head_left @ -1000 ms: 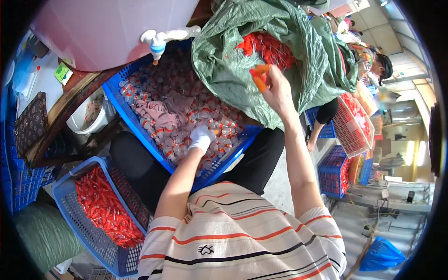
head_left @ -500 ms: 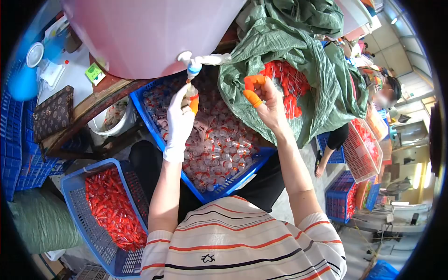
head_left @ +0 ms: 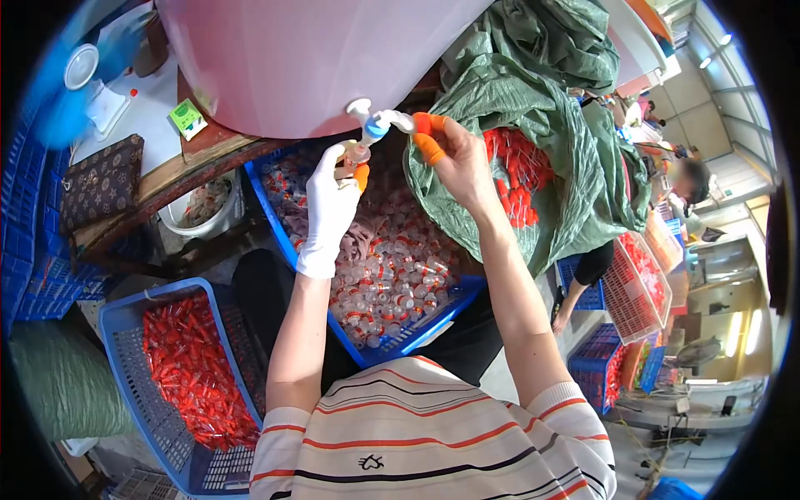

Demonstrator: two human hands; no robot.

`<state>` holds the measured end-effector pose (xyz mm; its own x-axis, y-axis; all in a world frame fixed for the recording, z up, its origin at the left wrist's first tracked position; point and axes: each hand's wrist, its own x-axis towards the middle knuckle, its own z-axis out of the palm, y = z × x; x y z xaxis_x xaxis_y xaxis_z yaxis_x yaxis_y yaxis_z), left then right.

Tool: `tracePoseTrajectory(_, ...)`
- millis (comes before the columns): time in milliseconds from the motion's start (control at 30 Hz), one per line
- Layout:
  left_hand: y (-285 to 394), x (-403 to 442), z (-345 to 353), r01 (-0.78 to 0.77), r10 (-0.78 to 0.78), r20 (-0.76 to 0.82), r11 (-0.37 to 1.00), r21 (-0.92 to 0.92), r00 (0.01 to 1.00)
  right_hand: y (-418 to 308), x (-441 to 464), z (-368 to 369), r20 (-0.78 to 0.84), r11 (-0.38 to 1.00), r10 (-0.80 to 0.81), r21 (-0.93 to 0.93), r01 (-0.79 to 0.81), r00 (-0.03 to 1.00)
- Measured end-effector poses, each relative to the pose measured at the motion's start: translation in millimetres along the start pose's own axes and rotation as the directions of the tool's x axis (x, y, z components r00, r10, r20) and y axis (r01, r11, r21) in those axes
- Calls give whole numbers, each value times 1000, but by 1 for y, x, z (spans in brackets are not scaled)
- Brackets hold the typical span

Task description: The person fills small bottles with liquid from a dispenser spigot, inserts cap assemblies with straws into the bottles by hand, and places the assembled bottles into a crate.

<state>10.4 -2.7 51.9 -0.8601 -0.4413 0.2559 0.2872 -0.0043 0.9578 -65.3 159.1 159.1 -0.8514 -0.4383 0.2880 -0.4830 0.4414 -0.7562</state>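
Note:
My left hand (head_left: 333, 196), in a white glove with an orange fingertip cover, is closed around a small clear bottle (head_left: 358, 153). It holds the bottle upright, its mouth right under the white and blue tap (head_left: 377, 127) of a large pink tub (head_left: 317, 58). My right hand (head_left: 454, 158), with orange covers on thumb and forefinger, is closed on the end of the tap's white lever (head_left: 398, 122). A redder patch shows between those fingertips; I cannot tell what it is. Below both hands sits a blue crate (head_left: 400, 350) full of small clear bottles (head_left: 392, 296) with red-orange bands.
Right of the tap, a green woven sack (head_left: 575, 204) holds red pieces (head_left: 517, 175). A blue basket (head_left: 117, 350) of red parts stands at left. A white bucket (head_left: 229, 221) is under the wooden table (head_left: 158, 183). Another person (head_left: 687, 179) is at far right.
My right hand has moved left from in front of the sack to the tap lever. My left hand still holds a bottle at the tap. The view has shifted slightly.

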Motion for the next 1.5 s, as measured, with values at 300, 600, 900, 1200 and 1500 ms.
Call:
tracePoseTrajectory(300, 3, -2, 0, 5, -4, -28, 999, 33, 1000, 2, 1, 0, 37, 998, -13, -61, 16, 999)
tracePoseTrajectory(600, 0, -2, -1, -23, 25, -26, 996, 85, 999, -13, -3, -7, -158, 975, -220, -79, 210, 963)
tracePoseTrajectory(900, -3, -3, -3, -52, 55, -30, 994, 94, 998, -19, -9, -5, -115, 993, -113, -32, 110, 987)
tracePoseTrajectory(1200, 7, -33, -7, 84, -103, 220, 992, 95, 970, -5, -31, 15, 145, 840, -62, 542, -26, 988)
tracePoseTrajectory(1500, 15, -48, -2, 25, -67, 288, 989, 148, 955, 41, -55, 25, 380, 850, -133, 518, -92, 915)
